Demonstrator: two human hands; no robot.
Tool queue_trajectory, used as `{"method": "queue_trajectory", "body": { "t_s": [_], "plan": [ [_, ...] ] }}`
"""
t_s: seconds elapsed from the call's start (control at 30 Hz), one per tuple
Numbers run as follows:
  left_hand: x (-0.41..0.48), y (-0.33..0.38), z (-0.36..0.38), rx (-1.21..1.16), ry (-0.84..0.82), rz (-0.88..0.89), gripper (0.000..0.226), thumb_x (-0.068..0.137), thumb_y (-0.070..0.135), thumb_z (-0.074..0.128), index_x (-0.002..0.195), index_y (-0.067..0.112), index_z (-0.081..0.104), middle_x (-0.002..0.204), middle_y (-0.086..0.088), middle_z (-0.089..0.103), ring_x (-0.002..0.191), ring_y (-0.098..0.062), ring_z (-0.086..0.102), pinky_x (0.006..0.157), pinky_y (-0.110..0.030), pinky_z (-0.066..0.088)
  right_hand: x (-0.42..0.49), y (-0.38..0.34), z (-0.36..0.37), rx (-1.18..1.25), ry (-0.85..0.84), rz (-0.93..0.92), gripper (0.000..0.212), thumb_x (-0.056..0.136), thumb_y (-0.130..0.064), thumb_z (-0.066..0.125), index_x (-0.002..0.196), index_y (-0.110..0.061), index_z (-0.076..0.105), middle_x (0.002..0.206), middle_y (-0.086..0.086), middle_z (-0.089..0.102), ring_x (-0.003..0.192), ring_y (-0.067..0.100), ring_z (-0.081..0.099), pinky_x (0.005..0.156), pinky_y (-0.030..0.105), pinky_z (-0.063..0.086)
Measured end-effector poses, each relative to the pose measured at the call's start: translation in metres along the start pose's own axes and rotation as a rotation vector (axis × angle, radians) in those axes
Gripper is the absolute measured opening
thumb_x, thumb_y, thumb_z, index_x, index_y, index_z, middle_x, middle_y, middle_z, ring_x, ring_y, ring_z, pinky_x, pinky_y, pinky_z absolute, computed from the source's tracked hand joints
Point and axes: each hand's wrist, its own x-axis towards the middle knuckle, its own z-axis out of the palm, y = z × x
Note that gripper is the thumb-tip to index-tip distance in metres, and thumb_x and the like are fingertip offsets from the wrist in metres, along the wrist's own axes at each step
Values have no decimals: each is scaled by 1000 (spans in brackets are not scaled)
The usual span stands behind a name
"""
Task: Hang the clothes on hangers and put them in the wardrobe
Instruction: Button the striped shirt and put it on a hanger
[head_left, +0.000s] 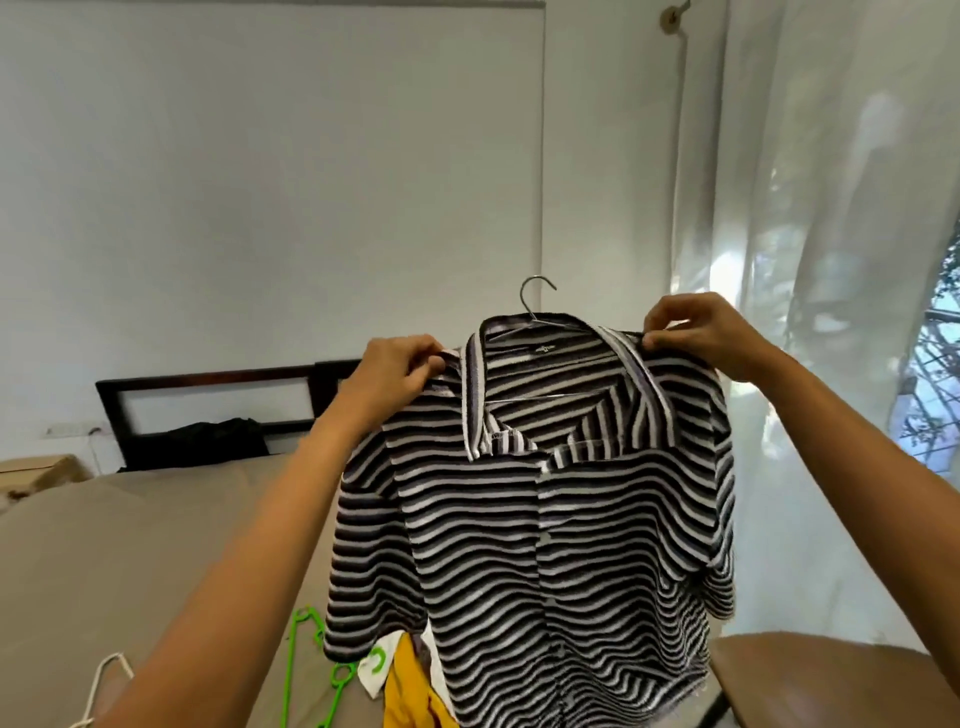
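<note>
Centrally, we are holding a striped collared shirt (545, 519) up in front of a plain white wall (270, 182) and a sheer white curtain (810, 234), above a bed (130, 545) covered in smooth tan sheeting. The shirt, a soft, slightly fuzzy knit in black, grey and white horizontal bands, is hanging with its button front toward us, its hem dropping in front of a yellow garment (410, 696) lying on the bed. Our left hand (395, 374) is pinching the cloth at one shoulder, and our right hand (696, 338) is pinching the other shoulder beside the collar, each hand clamped on fabric, thumb against curled fingers. A thin metal wire hanger (535, 296) is sitting inside the neck opening, its hook rising above the collar and its lower bar showing through the open placket. We are judging the step in hand to be squaring the shoulders on the hanger. The next move is calling for one hand to shift to the hook, so that the shirt can be carried to the wardrobe, which is not in view. Bright green plastic hangers (289, 675) are lying on the bed below the sleeve.
</note>
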Motion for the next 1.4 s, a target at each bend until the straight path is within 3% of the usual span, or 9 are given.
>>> {"method": "queue_trajectory", "body": {
  "t_s": [0.2,0.33,0.47,0.63,0.8,0.9,1.1,1.27,1.4],
  "plan": [
    [6,11,1,25,136,172,6,89,3,59,94,0,60,76,-8,61,62,-11,48,61,-5,36,6,-8,-4,99,104,191,13,90,-16,61,77,-13,61,62,-5,64,56,6,56,56,17,45],
    [13,13,-2,49,192,214,5,88,4,60,90,1,56,75,-8,61,64,-15,51,58,-15,34,14,-3,11,-317,195,234,13,88,-24,62,76,-20,61,79,6,66,72,17,59,67,27,43],
    [11,8,-3,59,238,160,5,90,7,58,90,3,55,78,-6,61,68,-15,52,61,-19,33,-2,-7,9,-268,340,-32,9,87,-19,66,90,-11,63,85,5,67,77,17,66,75,28,52],
    [9,8,-6,35,259,155,5,90,6,58,90,2,56,80,-10,63,71,-20,57,65,-27,42,-32,0,18,-331,84,-167,20,83,-7,69,102,-10,63,90,-3,68,83,-1,63,80,9,47],
    [10,11,-13,79,309,230,11,86,4,65,90,0,55,81,-9,59,72,-13,51,68,-21,42,-24,7,37,-508,462,-281,17,81,13,59,94,3,65,73,10,65,66,2,52,68,-2,38],
    [-2,7,-12,178,315,271,19,78,-11,65,91,-2,55,79,-13,56,69,-16,49,67,-24,43,-13,1,27,-522,597,-200,12,85,2,57,95,4,63,63,10,56,56,16,49,58,21,41],
    [-7,5,11,258,208,183,23,75,-16,59,93,-2,62,85,-19,61,73,-36,61,67,-44,53,2,-10,22,-521,453,-113,20,85,6,53,100,2,66,87,18,69,75,18,58,69,20,38],
    [4,22,22,-39,-29,161,13,89,-1,56,97,3,66,84,-7,66,77,-16,57,66,-14,34,-3,-5,-1,-415,316,18,13,92,-7,55,98,-7,66,80,8,65,71,17,55,70,25,40],
    [25,38,30,-103,-7,146,12,90,4,56,88,9,66,72,3,60,64,-9,51,59,-14,34,-28,-6,-45,-438,20,128,21,96,-18,51,116,-14,53,103,-4,59,89,10,58,78,20,43]
  ]
}}
